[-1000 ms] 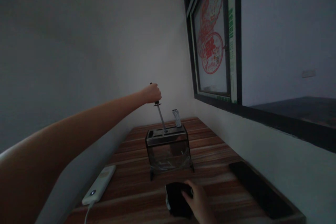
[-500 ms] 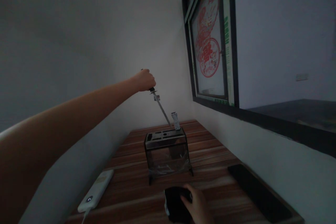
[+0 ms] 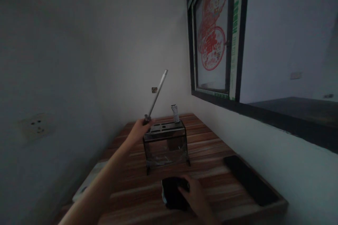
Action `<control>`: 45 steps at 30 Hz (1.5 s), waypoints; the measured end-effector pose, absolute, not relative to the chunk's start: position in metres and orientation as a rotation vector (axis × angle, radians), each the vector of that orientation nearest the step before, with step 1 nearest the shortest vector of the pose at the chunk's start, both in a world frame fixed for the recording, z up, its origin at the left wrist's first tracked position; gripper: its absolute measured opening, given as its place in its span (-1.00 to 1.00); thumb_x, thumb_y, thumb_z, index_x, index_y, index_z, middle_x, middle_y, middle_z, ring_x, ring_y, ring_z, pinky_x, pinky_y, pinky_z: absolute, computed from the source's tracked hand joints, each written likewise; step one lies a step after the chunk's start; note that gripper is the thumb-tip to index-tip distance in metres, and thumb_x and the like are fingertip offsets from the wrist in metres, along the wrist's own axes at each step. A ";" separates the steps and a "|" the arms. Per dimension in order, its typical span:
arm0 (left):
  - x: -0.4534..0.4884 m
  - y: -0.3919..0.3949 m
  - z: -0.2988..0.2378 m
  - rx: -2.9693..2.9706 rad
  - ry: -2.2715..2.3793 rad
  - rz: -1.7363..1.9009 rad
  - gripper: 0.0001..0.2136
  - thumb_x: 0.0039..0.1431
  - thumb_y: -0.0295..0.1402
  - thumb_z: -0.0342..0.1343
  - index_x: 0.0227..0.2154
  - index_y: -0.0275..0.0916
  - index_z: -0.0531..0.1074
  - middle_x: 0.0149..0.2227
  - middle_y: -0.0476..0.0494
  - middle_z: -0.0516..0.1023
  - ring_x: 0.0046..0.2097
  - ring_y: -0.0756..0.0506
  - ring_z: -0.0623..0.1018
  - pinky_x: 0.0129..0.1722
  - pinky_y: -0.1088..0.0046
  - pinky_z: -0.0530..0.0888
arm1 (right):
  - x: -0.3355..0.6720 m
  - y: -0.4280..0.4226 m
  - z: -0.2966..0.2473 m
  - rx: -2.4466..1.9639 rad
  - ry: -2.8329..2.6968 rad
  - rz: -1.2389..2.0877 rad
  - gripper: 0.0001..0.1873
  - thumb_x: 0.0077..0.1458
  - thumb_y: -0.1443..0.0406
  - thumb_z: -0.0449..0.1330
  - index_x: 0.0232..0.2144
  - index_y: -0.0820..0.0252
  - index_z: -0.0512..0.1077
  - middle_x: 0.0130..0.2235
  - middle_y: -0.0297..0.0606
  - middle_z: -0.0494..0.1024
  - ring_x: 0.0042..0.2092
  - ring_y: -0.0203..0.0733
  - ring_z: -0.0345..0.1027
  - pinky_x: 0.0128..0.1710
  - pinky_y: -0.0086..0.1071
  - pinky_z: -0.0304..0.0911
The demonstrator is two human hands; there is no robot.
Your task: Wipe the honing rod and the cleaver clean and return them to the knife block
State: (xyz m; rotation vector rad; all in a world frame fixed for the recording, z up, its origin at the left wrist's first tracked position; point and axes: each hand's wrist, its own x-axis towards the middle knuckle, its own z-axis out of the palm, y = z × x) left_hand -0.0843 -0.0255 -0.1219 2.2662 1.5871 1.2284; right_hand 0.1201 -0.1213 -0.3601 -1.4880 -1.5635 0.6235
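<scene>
Metal rod [image 3: 157, 93] held in the left hand [image 3: 139, 129], beside the rack on the bench

The rod slants upward from the left hand, its free end pointing up and to the right, in the air over the far part of the bench [image 3: 208, 172]. The left fingers are closed around its dark handle, at the left end of the top of the rack [image 3: 166, 134]; whether hand and rack touch, I cannot tell. The rack stands upright toward the bench's far edge, with slots in its top and clear sides. A pale, patterned handle [image 3: 175, 113] sticks up from the right part of that top.

Nearer the bench's near edge, the right hand [image 3: 194, 192] pinches a black bundle [image 3: 173, 193] between thumb and fingers, in front of the rack and apart from it. A black slab [image 3: 249, 179] lies along the bench's right edge, reaching toward the near right corner. Along the left edge, toward the near left corner, lies a white device [image 3: 89, 178], partly hidden by the left forearm. On the wall at the left is a socket [image 3: 34, 126].
</scene>
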 end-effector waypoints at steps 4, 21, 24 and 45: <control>-0.090 -0.072 -0.155 2.031 1.342 1.262 -0.53 0.08 0.12 -0.12 -0.55 -0.23 0.27 -0.60 0.03 0.27 -0.53 0.00 0.31 -0.51 0.51 0.27 | 0.119 -0.123 -0.354 -1.456 -1.608 0.625 -0.61 -0.16 0.43 0.21 -0.18 0.20 0.51 -0.14 -0.12 0.61 -0.06 -0.01 0.46 0.01 -0.20 0.27; -0.048 -0.227 -0.320 0.955 0.815 1.145 -0.56 0.03 0.08 0.14 -0.50 -0.21 0.20 -0.71 0.18 0.15 -0.70 0.11 0.17 -0.71 0.59 0.18 | 0.101 -0.157 -0.328 -0.953 -0.499 1.369 -0.52 -0.37 0.21 0.47 -0.29 0.12 0.48 -0.37 -0.37 0.64 -0.32 -0.13 0.53 -0.23 -0.22 0.41; -0.045 -0.233 -0.326 0.948 0.907 1.106 -0.55 0.02 0.09 0.13 -0.54 -0.19 0.16 -0.73 0.20 0.13 -0.73 0.13 0.11 -0.76 0.63 0.10 | 0.090 -0.165 -0.316 -0.919 -0.406 1.435 -0.52 -0.39 0.23 0.48 -0.31 0.12 0.49 -0.38 -0.38 0.64 -0.32 -0.13 0.54 -0.24 -0.25 0.43; -0.029 -0.235 -0.334 0.886 1.058 1.048 -0.58 -0.02 0.05 0.19 -0.46 -0.19 0.19 -0.74 0.27 0.06 -0.74 0.16 0.03 -0.79 0.68 0.01 | 0.096 -0.186 -0.290 -0.579 -0.563 1.858 -0.40 -0.13 -0.19 0.19 -0.30 0.18 0.52 -0.25 -0.18 0.64 0.02 0.00 0.41 -0.04 -0.15 0.32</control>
